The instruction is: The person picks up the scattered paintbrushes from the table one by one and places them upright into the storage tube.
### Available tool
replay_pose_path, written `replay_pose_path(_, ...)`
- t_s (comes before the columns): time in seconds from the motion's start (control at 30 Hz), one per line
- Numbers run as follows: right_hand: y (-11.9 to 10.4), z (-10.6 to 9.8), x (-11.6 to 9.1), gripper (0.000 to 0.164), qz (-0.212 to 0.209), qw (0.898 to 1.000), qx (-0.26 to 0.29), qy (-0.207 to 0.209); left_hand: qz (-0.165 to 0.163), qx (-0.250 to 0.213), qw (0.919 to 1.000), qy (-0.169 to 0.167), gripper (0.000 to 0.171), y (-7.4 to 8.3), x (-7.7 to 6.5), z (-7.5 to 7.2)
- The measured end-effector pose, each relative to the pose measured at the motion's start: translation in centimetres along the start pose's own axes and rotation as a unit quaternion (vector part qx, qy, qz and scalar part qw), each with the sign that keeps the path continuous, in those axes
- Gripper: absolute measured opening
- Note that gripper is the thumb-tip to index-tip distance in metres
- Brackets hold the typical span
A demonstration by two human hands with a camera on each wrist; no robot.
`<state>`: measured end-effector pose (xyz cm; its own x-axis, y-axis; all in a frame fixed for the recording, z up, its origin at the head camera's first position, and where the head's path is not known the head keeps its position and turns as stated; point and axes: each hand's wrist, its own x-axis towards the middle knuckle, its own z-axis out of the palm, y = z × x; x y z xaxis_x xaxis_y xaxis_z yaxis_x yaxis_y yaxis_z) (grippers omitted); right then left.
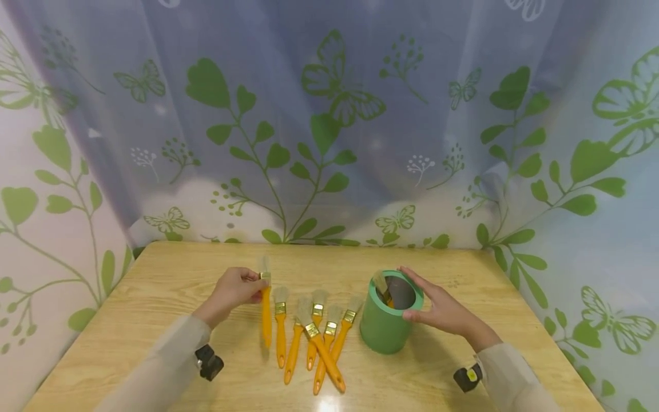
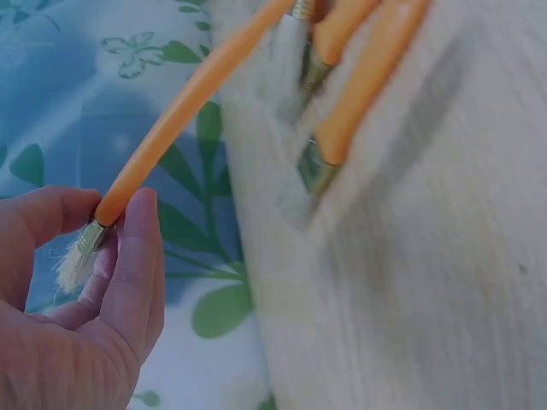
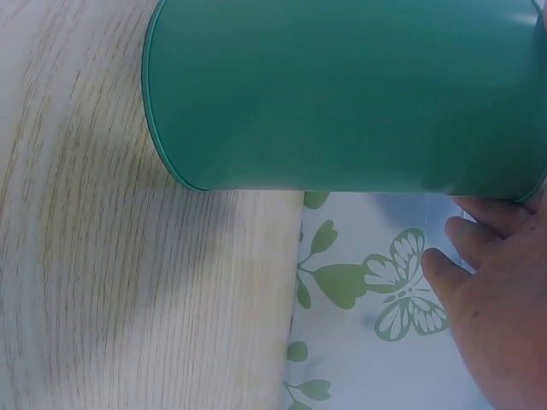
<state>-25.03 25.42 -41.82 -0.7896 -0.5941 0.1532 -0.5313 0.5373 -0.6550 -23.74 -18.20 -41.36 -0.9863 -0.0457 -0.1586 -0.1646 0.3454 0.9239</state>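
L side: L hand (image 1: 234, 292) has thumb & fingertips closed in a pinch on one brush (image 1: 266, 317), right by the metal collar; bristles point away from the person, handle back toward them. Looks lifted clear of the table (image 1: 190, 260), judging by the L wrist view. Risk: grip's up at the bristle end, so the long handle is prob. the heavy bit & could swing or twist if the pinch slackens.

Mid: approx. six loose brushes (image 1: 280, 340) lie on the table, handles toward the person. Leftmost sits apart; the rest bunch up, w/ one lying across its neighbours. Risk: pulling one from under the crossed one could drag or roll others; if the held handle dips en route R, it could knock the bunch too.

R of those: green tub (image 1: 383, 329), upright on the table, mouth up, at least one brush (image 1: 380, 281) inside, bristles up, leaning on the L wall. Can't tell how many more, if any, are hidden.

Far R: R hand (image 1: 443, 309), thumb & fingers spread wide astride the tub's rim, gripping it; thumb nr side, fingers far side. Risk: hold's high up, so a sideways tug might tip the tub; also thumb/fingers partly block the opening on the R, so a brush coming in could hit them.
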Motion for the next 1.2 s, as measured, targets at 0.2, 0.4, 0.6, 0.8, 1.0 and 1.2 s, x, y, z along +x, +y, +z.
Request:
replay_pose_path(0.2, -0.2, -0.1, 0.2, 0.09, 0.005, 1.0, 0.009, -0.002, 0.016, -0.03, 0.9993, -0.013, 0.024, 2.5, 0.2, 0.5)
replay_pose_path(0.4, 0.0, 0.0, 0.1, 0.09, 0.001, 1.0, 0.01, -0.002, 0.036, -0.07, 0.9963, -0.033, 0.028, 5.1, -0.1, 1.4)
replay_pose_path(0.6, 0.2, 0.2, 0.0, 0.089, 0.003, 1.0, 0.008, -0.001, 0.04, -0.141, 0.9877, -0.055, 0.031, 7.8, -0.8, 2.7)
replay_pose_path(0.8, 0.3, 0.2, -0.1, 0.089, -0.002, 1.0, 0.006, -0.001, 0.066, -0.194, 0.9754, -0.082, 0.028, 9.9, -1.9, 4.5)
replay_pose_path(1.0, 0.2, 0.2, 0.0, 0.09, -0.007, 1.0, 0.004, 0.002, 0.081, -0.237, 0.9631, -0.099, 0.025, 11.2, -2.5, 6.4)
replay_pose_path(1.2, 0.0, 0.1, 0.0, 0.089, -0.003, 1.0, 0.009, 0.007, 0.094, -0.253, 0.9577, -0.1, 0.024, 11.7, -2.8, 8.4)
